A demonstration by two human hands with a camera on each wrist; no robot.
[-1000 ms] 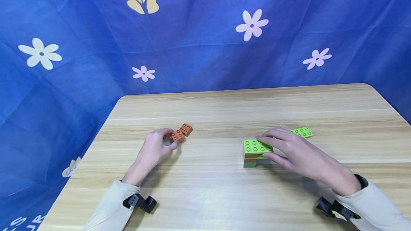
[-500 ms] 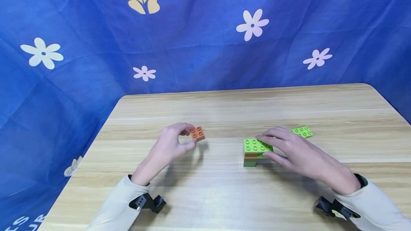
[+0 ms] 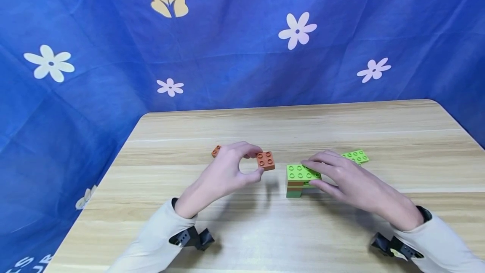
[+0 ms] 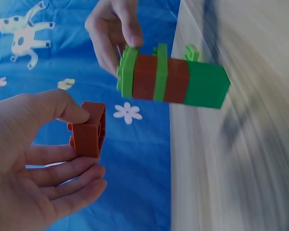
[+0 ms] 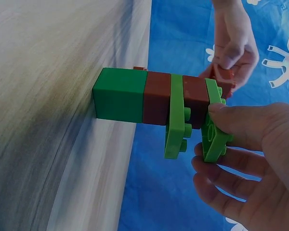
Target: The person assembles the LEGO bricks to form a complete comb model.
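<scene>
The left hand (image 3: 223,172) pinches an orange-brown brick (image 3: 266,161) between its thumb and forefinger, with a rounded gap between the two digits behind the brick. In the left wrist view its other three fingers extend below the brick, loosely bent. The brick is in the air over the bench (image 3: 242,127), studs up, just left of the stack (image 5: 156,98) and apart from it; its shadow falls on the wood below.

The right hand (image 3: 354,184) grips the top light green plate (image 3: 301,174) of that stack: the thumb presses one long edge and the fingertips lie on the other, so the digits are parted only by the plate's breadth. The stack stands upright, about midway between the bench's left and right edges and well in from the far edge. From the bottom it runs dark green block (image 4: 207,84), lower brown block (image 4: 177,81), middle light green plate (image 5: 174,115), upper brown block (image 4: 145,77), then the top plate. Both plates jut out past the blocks on the right hand's side.

A second orange-brown brick (image 3: 216,151) lies toward the bench's left edge, partly hidden by the left hand. A loose light green plate (image 3: 358,155) lies beyond the right hand, nearer the right edge than the stack, partly covered from view.
</scene>
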